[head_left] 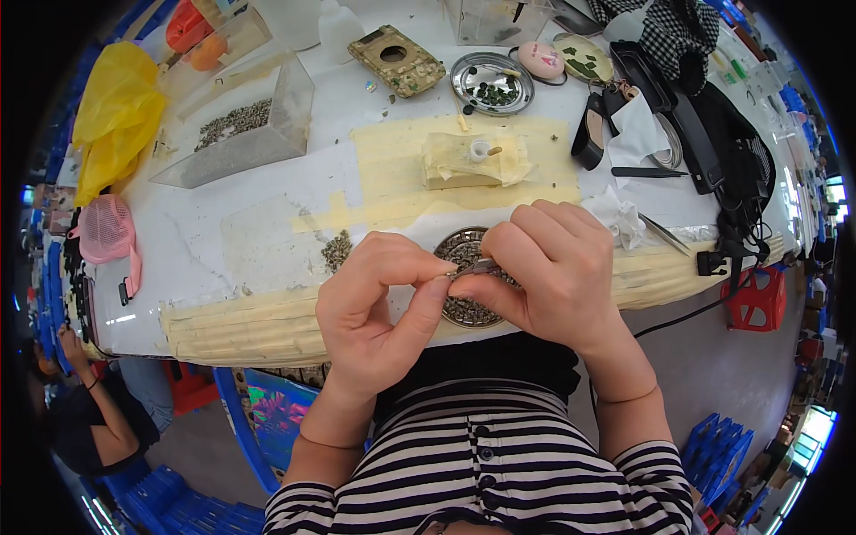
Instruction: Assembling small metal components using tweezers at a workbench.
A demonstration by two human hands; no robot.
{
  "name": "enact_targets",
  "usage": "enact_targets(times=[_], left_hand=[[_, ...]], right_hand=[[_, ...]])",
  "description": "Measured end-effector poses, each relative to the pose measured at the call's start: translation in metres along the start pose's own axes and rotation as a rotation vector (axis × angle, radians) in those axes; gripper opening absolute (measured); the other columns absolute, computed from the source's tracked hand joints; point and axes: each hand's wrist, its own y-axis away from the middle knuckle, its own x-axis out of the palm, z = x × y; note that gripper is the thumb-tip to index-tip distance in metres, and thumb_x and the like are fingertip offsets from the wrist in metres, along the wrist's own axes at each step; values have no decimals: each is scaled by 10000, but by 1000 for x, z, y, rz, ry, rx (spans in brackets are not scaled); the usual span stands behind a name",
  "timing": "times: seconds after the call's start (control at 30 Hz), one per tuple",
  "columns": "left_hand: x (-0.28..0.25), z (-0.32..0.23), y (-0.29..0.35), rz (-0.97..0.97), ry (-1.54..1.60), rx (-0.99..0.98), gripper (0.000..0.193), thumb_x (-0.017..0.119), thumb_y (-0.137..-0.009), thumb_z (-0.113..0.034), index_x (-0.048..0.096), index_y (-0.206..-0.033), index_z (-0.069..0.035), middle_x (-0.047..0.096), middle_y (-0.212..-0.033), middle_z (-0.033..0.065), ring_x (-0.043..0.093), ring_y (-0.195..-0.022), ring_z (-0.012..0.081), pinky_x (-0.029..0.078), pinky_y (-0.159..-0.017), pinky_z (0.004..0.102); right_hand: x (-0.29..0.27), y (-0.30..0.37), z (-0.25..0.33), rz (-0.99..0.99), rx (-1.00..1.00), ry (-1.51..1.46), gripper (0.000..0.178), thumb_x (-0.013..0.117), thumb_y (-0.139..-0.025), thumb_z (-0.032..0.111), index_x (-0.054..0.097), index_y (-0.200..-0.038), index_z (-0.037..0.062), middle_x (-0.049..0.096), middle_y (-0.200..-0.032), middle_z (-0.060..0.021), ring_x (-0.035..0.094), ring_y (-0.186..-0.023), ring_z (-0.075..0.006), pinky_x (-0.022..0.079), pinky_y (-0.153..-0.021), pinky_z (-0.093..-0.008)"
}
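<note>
Over a round metal dish (470, 325) of small grey metal pieces (471, 310), my two hands meet at the fingertips. Thumb and forefinger of my left hand (379, 303) pinch something tiny; what it is cannot be made out. My right hand (557, 272) is closed on a small pointed metal tool (482, 266), its tip at the left fingertips. Most of that tool is hidden by the fingers. A loose pile of similar small pieces (337, 251) lies on the table just beyond my left hand.
A taped block (468, 169) with a small white cup stands ahead. Behind it are a steel plate (504, 105) of dark green bits and a camouflage-patterned box (397, 61). Left stands a clear bin (223, 169); tweezers (664, 234) lie right. Another person (102, 419) sits lower left.
</note>
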Motion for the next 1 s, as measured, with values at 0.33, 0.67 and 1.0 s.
enact_targets(times=[0.33,0.67,1.0], left_hand=[[-1,0,-1,13,-48,22,166,688,-798,96,704,-939,11,686,-877,98,613,-807,200,475,-744,302],[2,1,-4,20,-149,94,176,698,-777,92,705,-922,-7,683,-835,87,617,-773,213,478,-720,308],[6,-1,-2,8,-271,87,148,714,-769,76,687,-882,-16,666,-822,90,611,-756,236,478,-688,314]], right_hand=[[-1,0,0,8,5,10,428,720,-834,494,524,-702,138,440,-621,10,514,-549,-174,386,-500,-319],[-15,0,-2,244,106,-317,421,770,-799,452,547,-720,104,507,-622,-27,538,-536,-228,400,-485,-355],[-15,-2,-5,125,-30,69,433,743,-787,483,516,-710,122,442,-634,-5,512,-556,-187,385,-515,-321]])
